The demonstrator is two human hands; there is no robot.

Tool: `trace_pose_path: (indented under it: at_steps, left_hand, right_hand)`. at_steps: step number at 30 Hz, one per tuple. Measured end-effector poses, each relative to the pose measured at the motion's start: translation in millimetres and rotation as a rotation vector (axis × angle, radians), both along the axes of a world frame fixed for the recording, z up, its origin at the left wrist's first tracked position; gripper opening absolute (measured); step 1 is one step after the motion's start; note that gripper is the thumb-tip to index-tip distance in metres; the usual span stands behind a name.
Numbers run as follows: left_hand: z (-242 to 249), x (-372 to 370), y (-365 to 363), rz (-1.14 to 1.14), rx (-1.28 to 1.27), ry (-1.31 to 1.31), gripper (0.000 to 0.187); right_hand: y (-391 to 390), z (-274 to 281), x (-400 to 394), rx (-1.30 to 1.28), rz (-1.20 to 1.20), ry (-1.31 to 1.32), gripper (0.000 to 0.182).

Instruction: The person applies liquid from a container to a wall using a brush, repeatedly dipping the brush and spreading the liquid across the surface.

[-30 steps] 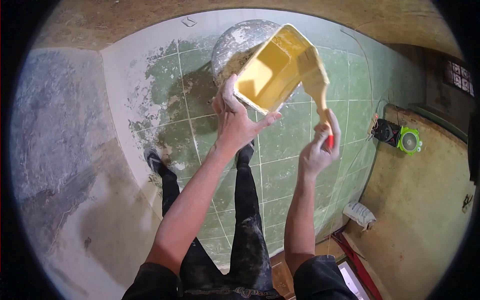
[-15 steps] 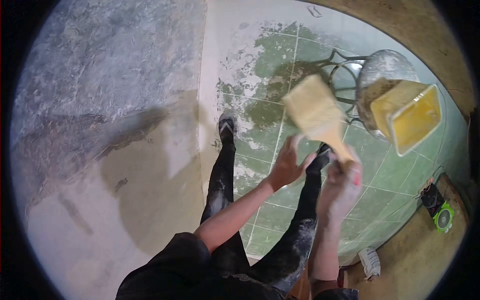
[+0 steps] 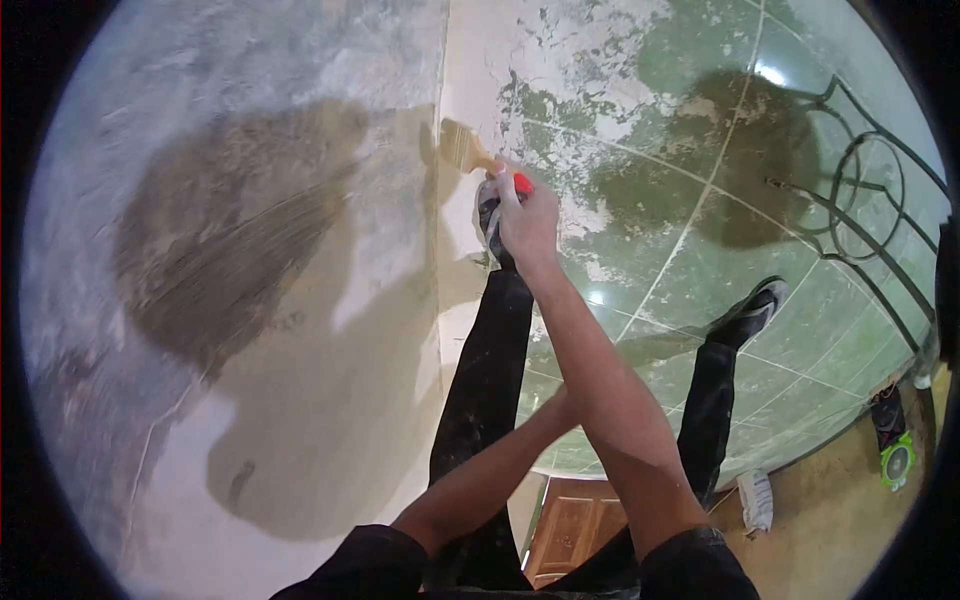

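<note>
My right hand (image 3: 530,220) is closed around the handle of a wide paintbrush (image 3: 463,148), and a bit of red shows by the fingers. The pale bristles point left, overlapping the seam where the wall (image 3: 390,60) meets the tiled floor in this view. Just below the brush, one of my feet (image 3: 490,215) stands close to that seam. My left forearm (image 3: 500,455) passes behind the right one, which hides the left hand. A dark shadowed patch with brushed streaks (image 3: 250,240) lies on the grey wall, above a paler area.
Green floor tiles (image 3: 640,250) carry white flaked splashes. A metal stool frame (image 3: 870,200) stands at the right. My other foot (image 3: 755,310) is on the tiles. Beyond them are a white bag (image 3: 756,502), a green round device (image 3: 898,462) and a wooden door (image 3: 575,525).
The paintbrush and my right hand have moved left to the wall's base. My left hand has passed behind the right forearm. The view has shifted, and the yellow container has left it.
</note>
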State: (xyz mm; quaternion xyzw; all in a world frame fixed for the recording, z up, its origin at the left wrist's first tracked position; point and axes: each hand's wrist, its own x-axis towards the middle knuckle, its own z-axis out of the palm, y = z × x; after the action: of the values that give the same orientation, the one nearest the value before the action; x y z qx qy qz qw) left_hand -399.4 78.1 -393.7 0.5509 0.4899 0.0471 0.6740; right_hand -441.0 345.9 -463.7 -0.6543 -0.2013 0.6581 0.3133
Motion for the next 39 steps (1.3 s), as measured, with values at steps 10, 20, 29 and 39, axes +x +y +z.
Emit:
trace_pose_path:
  at_steps: [10, 20, 29, 39]
  left_hand:
    - [13.3, -11.7, -33.8, -0.044, -0.23, -0.05, 0.031]
    - [21.1, -26.1, 44.4, 0.155, -0.616, -0.102, 0.032]
    - [17.3, -14.5, 61.3, 0.409, -0.732, -0.175, 0.037]
    - [9.4, -14.6, 0.0, 0.143, -0.553, -0.19, 0.031]
  right_hand:
    - [-6.3, -105.7, -73.7, 0.004, -0.028, -0.095, 0.031]
    - [49.7, -108.4, -94.9, 0.128, -0.031, -0.066, 0.029]
    - [63.2, -114.7, -58.5, 0.073, -0.083, -0.164, 0.03]
    - [68.0, -105.3, -58.1, 0.14, -0.19, -0.043, 0.028]
